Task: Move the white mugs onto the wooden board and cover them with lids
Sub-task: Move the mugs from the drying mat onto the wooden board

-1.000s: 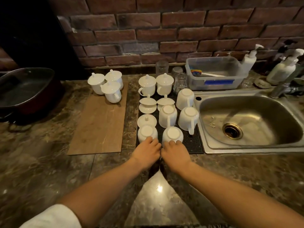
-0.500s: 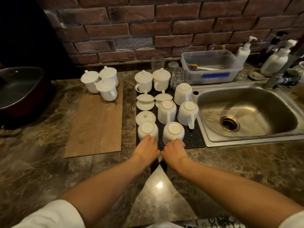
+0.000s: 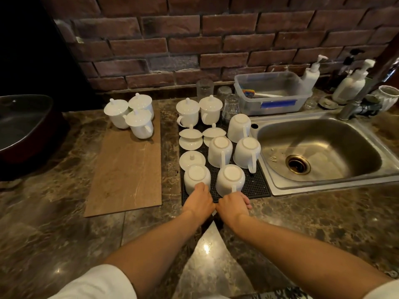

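Your left hand (image 3: 199,201) rests its fingers on the near wall of the left upturned mug (image 3: 197,178), and your right hand (image 3: 234,205) curls around the handle of the right upturned mug (image 3: 230,179). Whether either hand has truly closed its hold cannot be told, since the fingertips are hidden behind the mugs.

Both mugs stand mouth-down, base up, at the near edge of the black drying mat (image 3: 254,186), just below centre of the frame. The wooden board (image 3: 127,169) lies to the left of both hands, its long axis running away from you; your left hand is the nearer to it, so the carry runs leftward and slightly up the frame.

Three more inverted mugs (image 3: 220,151) stand behind on the mat, with loose lids (image 3: 192,160) to their left (one lying alone, the others apparently stacked in pairs). At the mat's far end stand two upright lidded mugs (image 3: 187,112). The upper end of the board already carries three covered mugs (image 3: 139,124), touching one another; the rest of it lies bare.

At the right of the frame the sink (image 3: 323,147) is empty save for small debris near the drain, and the clear tub (image 3: 272,91) behind it holds a brush.
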The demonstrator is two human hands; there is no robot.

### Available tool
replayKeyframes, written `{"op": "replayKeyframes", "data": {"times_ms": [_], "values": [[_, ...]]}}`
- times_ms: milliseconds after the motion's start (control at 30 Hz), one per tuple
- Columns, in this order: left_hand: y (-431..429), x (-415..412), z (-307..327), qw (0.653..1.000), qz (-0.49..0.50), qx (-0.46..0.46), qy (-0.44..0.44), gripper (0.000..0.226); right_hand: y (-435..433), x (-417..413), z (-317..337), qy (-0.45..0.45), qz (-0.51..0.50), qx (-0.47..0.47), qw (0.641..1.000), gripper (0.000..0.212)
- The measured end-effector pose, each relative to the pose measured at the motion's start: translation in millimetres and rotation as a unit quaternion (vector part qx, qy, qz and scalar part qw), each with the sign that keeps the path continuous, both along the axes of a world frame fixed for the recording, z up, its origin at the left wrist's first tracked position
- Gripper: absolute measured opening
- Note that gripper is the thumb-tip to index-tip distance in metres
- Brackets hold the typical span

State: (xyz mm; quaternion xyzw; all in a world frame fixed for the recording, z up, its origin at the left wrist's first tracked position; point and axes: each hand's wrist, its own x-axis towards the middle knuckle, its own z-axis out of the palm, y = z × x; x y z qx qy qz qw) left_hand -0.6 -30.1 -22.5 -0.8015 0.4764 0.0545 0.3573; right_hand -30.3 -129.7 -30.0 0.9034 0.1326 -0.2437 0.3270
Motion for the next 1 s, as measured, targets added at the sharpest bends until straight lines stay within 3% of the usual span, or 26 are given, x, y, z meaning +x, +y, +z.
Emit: {"op": "replayKeyframes", "data": {"times_ms": [267,633,1000], "values": [[4.3,0.5,1.8,1.000,-0.016,0.004,-0.008,0.023,3.5,0.9,-3.8,0.004,0.062,-0.059,0.996,0.027],[24.0,6.6,7.1,0.998,-0.035,-0.054,0.026,0.021,2.4,2.4,3.2,-0.011,0.133,-0.068,0.989,0.025],[45.0,8.5,27.7,0.985,-0.041,-0.155,0.060,0.022,8.4,2.8,28.7,-0.039,0.079,-0.036,0.995,0.018]]}}
